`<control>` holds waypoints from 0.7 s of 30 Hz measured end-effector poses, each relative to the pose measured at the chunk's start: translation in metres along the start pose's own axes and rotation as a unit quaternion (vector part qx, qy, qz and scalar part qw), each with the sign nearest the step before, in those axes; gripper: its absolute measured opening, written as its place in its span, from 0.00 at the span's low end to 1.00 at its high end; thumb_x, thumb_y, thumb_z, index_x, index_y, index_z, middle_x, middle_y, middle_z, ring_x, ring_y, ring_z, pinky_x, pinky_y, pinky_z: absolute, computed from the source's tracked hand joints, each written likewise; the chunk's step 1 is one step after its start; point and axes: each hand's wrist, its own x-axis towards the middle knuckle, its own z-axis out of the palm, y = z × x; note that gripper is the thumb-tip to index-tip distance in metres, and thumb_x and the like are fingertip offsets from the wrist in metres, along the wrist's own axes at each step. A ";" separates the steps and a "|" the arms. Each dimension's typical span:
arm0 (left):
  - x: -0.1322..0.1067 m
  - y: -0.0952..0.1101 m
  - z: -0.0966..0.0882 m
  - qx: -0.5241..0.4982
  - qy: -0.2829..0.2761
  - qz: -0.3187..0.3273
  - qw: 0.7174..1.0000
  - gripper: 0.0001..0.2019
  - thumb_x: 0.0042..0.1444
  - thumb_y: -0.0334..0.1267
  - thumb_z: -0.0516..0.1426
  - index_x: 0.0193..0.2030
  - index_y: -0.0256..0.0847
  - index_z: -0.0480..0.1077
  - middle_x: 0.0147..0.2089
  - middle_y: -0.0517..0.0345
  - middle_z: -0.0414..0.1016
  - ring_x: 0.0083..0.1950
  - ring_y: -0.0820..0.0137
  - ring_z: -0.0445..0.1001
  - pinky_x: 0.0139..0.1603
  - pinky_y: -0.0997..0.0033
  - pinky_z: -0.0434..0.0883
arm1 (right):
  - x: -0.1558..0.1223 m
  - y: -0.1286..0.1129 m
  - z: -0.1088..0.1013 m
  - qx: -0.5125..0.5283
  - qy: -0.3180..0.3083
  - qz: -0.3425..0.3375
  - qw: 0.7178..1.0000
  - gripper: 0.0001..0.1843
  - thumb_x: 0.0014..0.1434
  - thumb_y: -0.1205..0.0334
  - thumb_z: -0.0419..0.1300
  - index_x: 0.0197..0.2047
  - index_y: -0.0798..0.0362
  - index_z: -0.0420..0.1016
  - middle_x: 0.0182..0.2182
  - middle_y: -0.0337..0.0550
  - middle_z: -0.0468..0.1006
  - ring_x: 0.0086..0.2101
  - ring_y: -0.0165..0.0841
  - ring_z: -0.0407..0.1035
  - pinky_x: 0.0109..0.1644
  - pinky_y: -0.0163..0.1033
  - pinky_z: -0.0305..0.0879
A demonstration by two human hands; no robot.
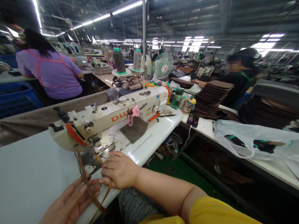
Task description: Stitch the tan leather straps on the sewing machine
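Note:
A long, narrow brown strip [91, 193] runs down from the needle area of a white sewing machine [123, 107] and curves below the table edge. My left hand [72, 199], palm upward, has the strip between its thumb and bent fingers. My right hand [120, 170] is closed around a lighter tan length of strip [108, 189] just in front of the machine's plate. The two hands almost touch at the fingertips. What lies directly under the needle is hidden by the machine head. Pink-handled snips [133, 115] hang on the machine's arm.
A dark fabric piece [135, 129] lies on the machine bed. To the right, a side table [210, 127] bears a phone [192, 120], stacked brown pieces [211, 96] and a plastic bag [257, 140]. Thread cones [119, 61] and a fan [163, 66] stand behind. Two co-workers sit nearby.

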 end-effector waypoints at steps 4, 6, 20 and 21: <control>0.004 0.000 0.005 -0.009 0.043 0.077 0.996 0.24 0.52 0.47 0.74 0.56 0.50 0.78 0.52 0.56 0.88 0.53 0.57 0.86 0.56 0.64 0.84 | 0.000 0.000 0.001 0.002 -0.001 0.004 1.000 0.21 0.74 0.42 0.55 0.40 0.50 0.77 0.39 0.40 0.83 0.47 0.34 0.75 0.71 0.44 0.56; 0.006 -0.005 0.001 -0.005 0.058 0.084 0.995 0.23 0.49 0.47 0.75 0.52 0.51 0.80 0.49 0.59 0.88 0.50 0.58 0.87 0.54 0.65 0.85 | 0.000 0.000 0.000 0.000 -0.003 0.006 1.000 0.20 0.74 0.44 0.55 0.40 0.49 0.77 0.39 0.40 0.83 0.47 0.34 0.75 0.71 0.44 0.57; 0.000 0.002 0.007 -0.023 0.023 0.072 0.997 0.23 0.50 0.44 0.76 0.53 0.48 0.80 0.51 0.55 0.88 0.52 0.60 0.86 0.56 0.67 0.84 | 0.001 -0.001 -0.002 0.001 0.018 -0.006 1.000 0.22 0.75 0.43 0.55 0.39 0.52 0.77 0.36 0.41 0.82 0.46 0.35 0.74 0.68 0.45 0.59; 0.002 -0.001 0.005 -0.018 0.033 0.074 0.997 0.23 0.49 0.43 0.76 0.51 0.47 0.80 0.50 0.56 0.88 0.50 0.61 0.86 0.55 0.67 0.84 | 0.001 -0.001 -0.002 0.002 0.018 -0.006 1.000 0.22 0.75 0.43 0.55 0.39 0.52 0.77 0.36 0.41 0.82 0.46 0.35 0.74 0.68 0.45 0.59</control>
